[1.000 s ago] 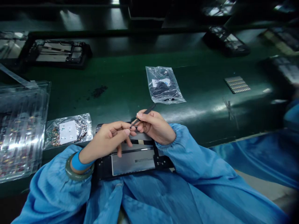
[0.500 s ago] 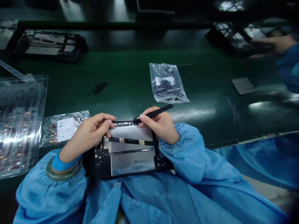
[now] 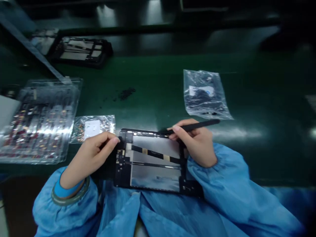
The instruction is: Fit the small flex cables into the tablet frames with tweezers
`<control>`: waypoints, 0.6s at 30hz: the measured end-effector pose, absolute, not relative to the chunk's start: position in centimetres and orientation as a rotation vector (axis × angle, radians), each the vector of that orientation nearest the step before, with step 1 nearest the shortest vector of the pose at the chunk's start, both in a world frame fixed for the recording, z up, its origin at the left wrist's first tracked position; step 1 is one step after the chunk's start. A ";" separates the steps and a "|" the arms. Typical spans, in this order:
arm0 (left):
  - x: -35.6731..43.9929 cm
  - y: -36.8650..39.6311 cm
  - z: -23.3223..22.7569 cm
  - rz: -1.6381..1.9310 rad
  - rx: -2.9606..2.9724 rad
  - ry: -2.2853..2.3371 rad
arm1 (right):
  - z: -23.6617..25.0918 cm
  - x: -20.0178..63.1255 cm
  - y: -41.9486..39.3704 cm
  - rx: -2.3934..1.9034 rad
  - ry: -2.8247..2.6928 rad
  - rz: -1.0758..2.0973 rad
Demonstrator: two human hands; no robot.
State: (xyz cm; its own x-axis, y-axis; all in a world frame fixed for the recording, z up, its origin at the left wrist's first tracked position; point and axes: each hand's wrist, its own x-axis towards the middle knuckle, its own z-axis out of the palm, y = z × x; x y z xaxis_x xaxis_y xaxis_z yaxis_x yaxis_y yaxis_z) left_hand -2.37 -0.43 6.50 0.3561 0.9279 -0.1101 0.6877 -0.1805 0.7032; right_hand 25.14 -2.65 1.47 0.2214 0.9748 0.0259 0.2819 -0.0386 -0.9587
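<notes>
Tweezers [image 3: 195, 125], slim matte black, were pinched in the right hand [image 3: 197, 144], tips at the far edge of a flat, opened tablet chassis [image 3: 150, 161] at the near edge of the glossy green surface [image 3: 158, 85]. Left hand [image 3: 92, 156] closed its grip on the chassis's left corner. Clear crinkled bags held parts: dark bits [image 3: 204, 95], coloured pieces [image 3: 92, 126]. Stacked clear trays [image 3: 41, 118] lay left.

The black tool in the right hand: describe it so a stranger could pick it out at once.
Start at the green bench and find the open black device at its near edge, held by two blue-sleeved hands. The right hand pinches a thin black tool, its tip at the device's top edge. Unlike the clear bag behind it, it is slim, dark and opaque.
</notes>
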 end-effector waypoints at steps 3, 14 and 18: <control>-5.6 -1.8 7.1 0.419 1.970 1.520 | 1.8 25.2 -2.9 -1.582 -1.361 0.777; -16.1 3.6 6.4 0.486 1.716 2.662 | 2.4 25.2 -2.3 -1.794 -1.263 0.865; -16.2 4.7 5.1 0.564 1.603 2.626 | 2.6 25.1 -2.4 -1.793 -1.228 0.878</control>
